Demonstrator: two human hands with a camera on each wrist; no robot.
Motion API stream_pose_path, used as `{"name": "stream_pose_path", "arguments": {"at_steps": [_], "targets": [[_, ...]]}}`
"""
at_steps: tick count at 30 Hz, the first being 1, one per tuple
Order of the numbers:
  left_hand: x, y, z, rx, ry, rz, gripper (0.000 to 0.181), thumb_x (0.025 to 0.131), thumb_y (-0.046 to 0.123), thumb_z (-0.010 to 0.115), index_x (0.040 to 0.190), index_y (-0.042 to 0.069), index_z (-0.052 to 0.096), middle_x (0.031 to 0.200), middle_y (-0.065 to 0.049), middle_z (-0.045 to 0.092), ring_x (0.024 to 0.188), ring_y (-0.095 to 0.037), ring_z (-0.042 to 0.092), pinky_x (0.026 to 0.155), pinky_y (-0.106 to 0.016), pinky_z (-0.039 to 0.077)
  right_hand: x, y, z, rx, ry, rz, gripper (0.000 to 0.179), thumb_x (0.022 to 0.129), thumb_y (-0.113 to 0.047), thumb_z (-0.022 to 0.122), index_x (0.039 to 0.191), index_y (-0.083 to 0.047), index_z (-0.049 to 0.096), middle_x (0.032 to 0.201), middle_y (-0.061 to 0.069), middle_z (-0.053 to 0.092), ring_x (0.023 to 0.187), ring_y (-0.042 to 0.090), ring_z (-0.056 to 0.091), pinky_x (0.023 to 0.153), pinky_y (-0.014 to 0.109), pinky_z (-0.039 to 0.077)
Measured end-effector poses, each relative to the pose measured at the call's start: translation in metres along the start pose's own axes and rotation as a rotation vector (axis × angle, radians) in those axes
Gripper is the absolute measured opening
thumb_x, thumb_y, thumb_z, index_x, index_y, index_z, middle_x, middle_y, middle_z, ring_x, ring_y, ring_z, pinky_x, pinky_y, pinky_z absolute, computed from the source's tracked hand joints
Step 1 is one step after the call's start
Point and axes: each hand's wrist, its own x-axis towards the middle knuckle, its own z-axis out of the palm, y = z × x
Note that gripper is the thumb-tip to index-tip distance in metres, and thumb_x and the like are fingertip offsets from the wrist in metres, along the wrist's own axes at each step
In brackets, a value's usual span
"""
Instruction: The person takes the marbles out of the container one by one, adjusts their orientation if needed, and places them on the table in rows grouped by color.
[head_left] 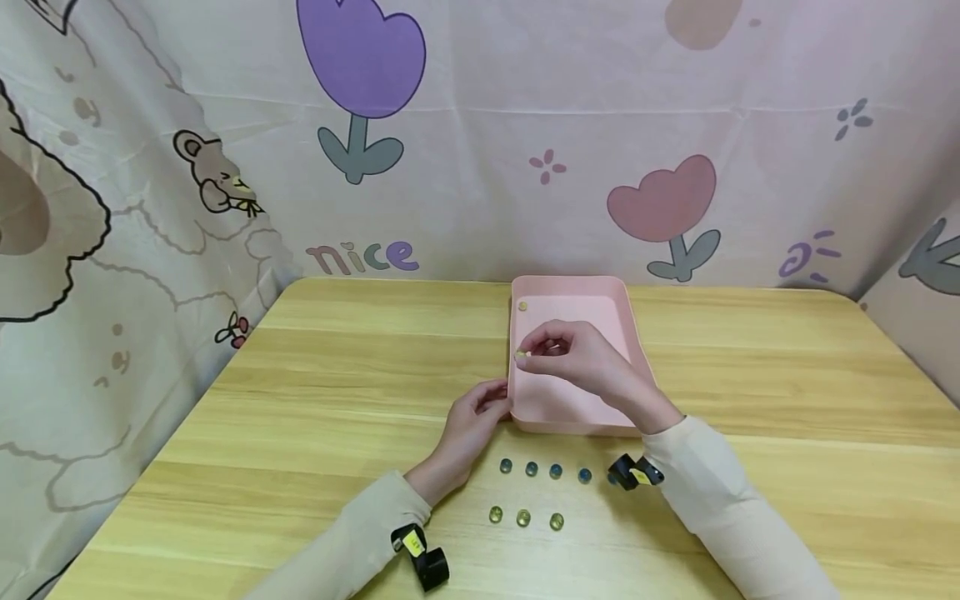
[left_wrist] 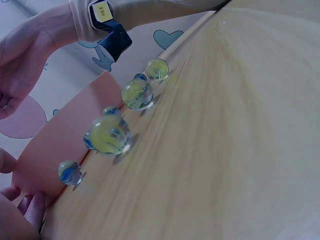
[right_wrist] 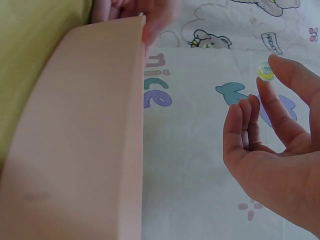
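Note:
My right hand [head_left: 581,358] is above the left part of a pink tray [head_left: 585,412], pinching a clear glass marble with yellow in it [right_wrist: 266,71] between thumb and index fingertip. In the right wrist view its other fingers are curled in. At the tray's front left corner, my left hand [head_left: 468,425] grips the side wall; part of its fingers is hidden behind it. Inside the tray a yellow marble [head_left: 522,307] lies near the far left corner. In front of the tray is a row of several blue marbles [head_left: 532,468], with three yellow marbles [head_left: 523,518] in a row nearer me.
All of this stands on a wooden table [head_left: 360,358]. A printed cloth [head_left: 487,192] hangs behind it and along both sides. The right wrist's black camera [head_left: 635,472] partly covers the rightmost blue marble in the head view.

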Motion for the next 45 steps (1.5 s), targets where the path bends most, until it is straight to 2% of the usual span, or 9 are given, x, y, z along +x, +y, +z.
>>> {"name": "stream_pose_path", "arguments": {"at_steps": [7, 15, 31, 45], "targets": [[-0.001, -0.001, -0.002, -0.010, -0.011, 0.018, 0.038, 0.095, 0.011, 0.058, 0.130, -0.004, 0.054, 0.121, -0.017, 0.060, 0.105, -0.023, 0.059, 0.093, -0.032, 0.051, -0.006, 0.002, -0.001, -0.006, 0.018, -0.018, 0.014, 0.084, -0.014, 0.074, 0.094, -0.004, 0.070, 0.088, 0.004, 0.064, 0.085, 0.021, 0.058, 0.075, 0.027, 0.051], [-0.002, 0.001, 0.000, -0.036, -0.017, 0.024, 0.039, 0.096, 0.010, 0.058, 0.131, -0.006, 0.053, 0.121, -0.018, 0.059, 0.108, -0.026, 0.059, 0.093, -0.032, 0.051, -0.014, 0.005, -0.003, -0.019, 0.013, 0.007, 0.016, 0.085, -0.016, 0.075, 0.095, -0.005, 0.071, 0.090, 0.004, 0.064, 0.086, 0.021, 0.058, 0.075, 0.027, 0.051], [-0.002, 0.002, -0.001, -0.039, -0.006, 0.031, 0.039, 0.096, 0.010, 0.059, 0.131, -0.005, 0.053, 0.122, -0.018, 0.059, 0.110, -0.027, 0.058, 0.094, -0.032, 0.050, -0.032, 0.016, 0.001, -0.124, -0.013, 0.045, 0.012, 0.085, -0.017, 0.074, 0.092, -0.007, 0.071, 0.087, 0.002, 0.063, 0.084, 0.020, 0.057, 0.077, 0.031, 0.051], [-0.001, -0.002, -0.001, -0.029, 0.012, 0.034, 0.036, 0.094, 0.006, 0.059, 0.128, -0.006, 0.056, 0.119, -0.017, 0.060, 0.102, -0.021, 0.059, 0.091, -0.029, 0.051, -0.046, 0.026, 0.001, -0.150, -0.034, 0.048, 0.011, 0.084, -0.018, 0.074, 0.090, -0.008, 0.071, 0.087, 0.001, 0.064, 0.083, 0.018, 0.058, 0.077, 0.029, 0.052]]}}
